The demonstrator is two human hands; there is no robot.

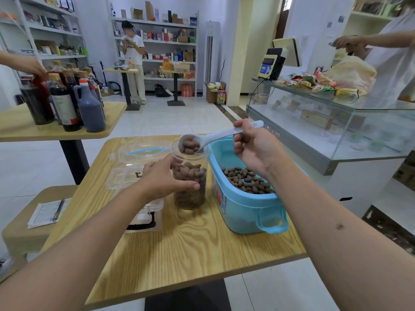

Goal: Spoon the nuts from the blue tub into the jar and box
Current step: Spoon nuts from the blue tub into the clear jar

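While the spoon (211,138) hangs loaded over the jar (190,176), the step in hand, as I judge it, is the tip. To do it well, the bowl should be kept inside the rim and rolled slowly, so that the nuts (189,145) slide in and do not bounce onto the desk (190,243). The right hand (253,151), up and to the right of the jar, is curled round the spoon handle. The left hand (166,176) is wrapped round the jar's left side, thumb across the front, and steadies it; that grip should stay firm through the tip, since a tall narrow jar could rock.

The clear jar stands upright on the desk and looks roughly three-quarters full of brown nuts, so little room is left, and smaller spoonfuls would suit. Just right of the jar, nearly touching it, sits the blue tub (244,205), with a layer of nuts (247,180) over part of its floor. Left of the jar, partly behind the left hand, is the clear box (143,212) with black latches; what it holds I cannot tell. Beyond the jar to the left lies a clear lid (143,151) with a blue strip.
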